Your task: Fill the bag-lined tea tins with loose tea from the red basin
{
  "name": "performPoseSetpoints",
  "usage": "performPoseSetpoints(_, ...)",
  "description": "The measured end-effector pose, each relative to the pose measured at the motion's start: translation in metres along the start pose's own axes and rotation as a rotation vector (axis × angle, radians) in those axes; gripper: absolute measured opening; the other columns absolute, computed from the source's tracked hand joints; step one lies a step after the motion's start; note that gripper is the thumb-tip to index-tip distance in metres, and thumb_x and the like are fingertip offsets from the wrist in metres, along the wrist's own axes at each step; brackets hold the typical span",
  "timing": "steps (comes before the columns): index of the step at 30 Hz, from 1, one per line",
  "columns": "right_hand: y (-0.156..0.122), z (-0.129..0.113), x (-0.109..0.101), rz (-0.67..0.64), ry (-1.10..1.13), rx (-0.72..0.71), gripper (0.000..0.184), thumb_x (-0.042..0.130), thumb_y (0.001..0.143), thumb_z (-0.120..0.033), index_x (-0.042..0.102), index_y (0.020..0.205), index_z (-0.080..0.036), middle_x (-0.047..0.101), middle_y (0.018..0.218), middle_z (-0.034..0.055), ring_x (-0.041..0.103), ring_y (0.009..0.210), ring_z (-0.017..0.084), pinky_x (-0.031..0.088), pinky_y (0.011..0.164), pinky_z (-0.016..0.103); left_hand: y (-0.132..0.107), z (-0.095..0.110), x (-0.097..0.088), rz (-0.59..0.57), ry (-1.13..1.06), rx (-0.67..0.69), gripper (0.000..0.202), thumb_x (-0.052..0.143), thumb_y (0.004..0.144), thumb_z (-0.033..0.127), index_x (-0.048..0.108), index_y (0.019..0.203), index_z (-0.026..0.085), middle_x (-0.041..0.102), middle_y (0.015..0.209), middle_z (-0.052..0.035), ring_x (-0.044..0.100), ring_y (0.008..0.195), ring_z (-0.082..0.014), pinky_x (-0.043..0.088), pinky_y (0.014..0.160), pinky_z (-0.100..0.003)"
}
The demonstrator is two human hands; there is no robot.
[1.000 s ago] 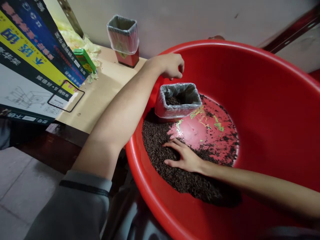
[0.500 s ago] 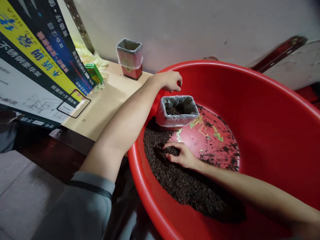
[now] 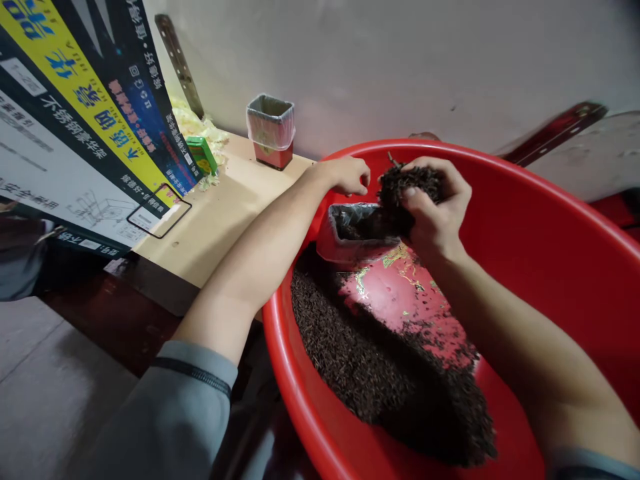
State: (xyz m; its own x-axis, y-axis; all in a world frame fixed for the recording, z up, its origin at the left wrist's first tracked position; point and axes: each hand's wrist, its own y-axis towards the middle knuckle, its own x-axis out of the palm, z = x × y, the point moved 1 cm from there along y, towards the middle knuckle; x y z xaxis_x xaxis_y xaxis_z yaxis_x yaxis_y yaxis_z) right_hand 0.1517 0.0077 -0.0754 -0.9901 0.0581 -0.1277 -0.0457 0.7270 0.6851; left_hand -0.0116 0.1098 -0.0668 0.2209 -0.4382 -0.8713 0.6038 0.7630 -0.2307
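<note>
While right hand (image 3: 436, 208) cups, loose tea (image 3: 406, 185) dark, twiggy.

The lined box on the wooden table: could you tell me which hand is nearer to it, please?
Left. The left hand sits by the red basin's rim, just right of the box; the right hand holds dark leaves farther right.

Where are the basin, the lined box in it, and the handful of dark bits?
Basin (image 3: 525, 227): head view, bare inner wall.
Lined box (image 3: 343, 248): head view, near side of the liner.
Handful (image 3: 400, 181): head view, dark clump above the thumb.
</note>
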Motion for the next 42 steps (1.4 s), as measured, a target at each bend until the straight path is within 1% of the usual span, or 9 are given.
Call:
performPoseSetpoints(9,0.009,0.047,0.008,0.084,0.09,0.013,0.045,0.071,0.076,-0.067,0.053,0.087,-0.027,0.062,0.088,0.0034,0.066,0.085,0.024,0.057,0.082,0.048,-0.001,0.0,0.0,0.043,0.092,-0.006,0.048,0.066,0.086,0.03,0.068,0.133,0.021,0.071,0.129,-0.0097,0.064,0.114,-0.0223,0.044,0.1,-0.032)
performPoseSetpoints(15,0.01,0.045,0.014,0.003,0.047,0.033,0.047,0.057,0.085,-0.074,0.055,0.088,-0.027,0.061,0.1,0.0071,0.067,0.107,0.03,0.058,0.085,0.051,-0.001,0.0,0.0,0.048,0.082,-0.027,0.049,0.067,0.085,0.032,0.068,0.133,0.022,0.072,0.125,-0.0091,0.065,0.113,-0.0225,0.045,0.098,-0.031)
performPoseSetpoints(20,0.012,0.038,0.018,-0.044,0.048,-0.046,0.045,0.051,0.09,-0.07,0.055,0.083,-0.027,0.058,0.094,0.0066,0.067,0.1,0.028,0.056,0.084,0.05,-0.002,0.0,-0.001,0.05,0.082,-0.01,0.049,0.066,0.084,0.031,0.069,0.131,0.021,0.074,0.12,-0.0104,0.066,0.108,-0.0231,0.046,0.095,-0.033)
performPoseSetpoints(23,0.011,0.028,0.019,-0.045,0.094,0.003,0.053,0.044,0.089,-0.075,0.049,0.07,-0.026,0.057,0.081,0.0057,0.067,0.091,0.026,0.055,0.086,0.05,-0.002,-0.001,0.0,0.045,0.073,0.0,0.048,0.066,0.083,0.031,0.07,0.13,0.02,0.075,0.118,-0.0107,0.067,0.105,-0.0232,0.047,0.092,-0.033)
performPoseSetpoints(27,0.01,0.012,0.012,-0.231,0.131,0.109,0.067,0.03,0.091,-0.08,0.054,0.062,-0.024,0.064,0.08,0.0085,0.067,0.089,0.026,0.054,0.091,0.051,-0.001,-0.002,-0.001,0.035,0.057,-0.013,0.047,0.064,0.081,0.028,0.071,0.127,0.021,0.075,0.115,-0.01,0.068,0.101,-0.0227,0.048,0.089,-0.031)
performPoseSetpoints(31,0.007,0.006,0.001,-0.423,-0.113,0.094,0.059,0.044,0.095,-0.069,0.064,0.065,-0.022,0.068,0.08,0.0059,0.065,0.078,0.02,0.053,0.083,0.04,-0.001,0.001,-0.002,0.028,0.052,0.001,0.051,0.066,0.081,0.028,0.07,0.13,0.017,0.075,0.116,-0.0116,0.069,0.101,-0.0221,0.048,0.089,-0.03)
performPoseSetpoints(35,0.003,0.013,-0.004,-0.376,-0.398,0.085,0.04,0.067,0.089,-0.06,0.066,0.072,-0.023,0.059,0.061,-0.0004,0.053,0.057,0.015,0.047,0.064,0.033,-0.006,0.005,-0.002,0.02,0.034,-0.018,0.05,0.067,0.082,0.03,0.07,0.131,0.02,0.077,0.114,-0.0079,0.068,0.102,-0.0208,0.047,0.091,-0.03)
performPoseSetpoints(39,-0.019,0.013,-0.01,-0.263,-0.422,0.028,0.032,0.07,0.087,-0.056,0.067,0.092,-0.025,0.059,0.075,0.0024,0.061,0.082,0.022,0.05,0.083,0.042,-0.009,0.007,0.0,0.035,-0.001,0.003,0.045,0.065,0.086,0.026,0.07,0.129,0.013,0.078,0.11,-0.0113,0.067,0.09,-0.0186,0.05,0.085,-0.032)
performPoseSetpoints(42,-0.06,-0.004,-0.025,-0.321,-0.405,-0.02,0.031,0.066,0.088,-0.057,0.062,0.096,-0.027,0.06,0.095,0.0073,0.058,0.106,0.03,0.044,0.101,0.055,-0.011,0.006,0.002,0.031,-0.071,0.017,0.041,0.063,0.089,0.023,0.069,0.127,0.009,0.077,0.112,-0.0161,0.068,0.086,-0.0191,0.054,0.079,-0.034)
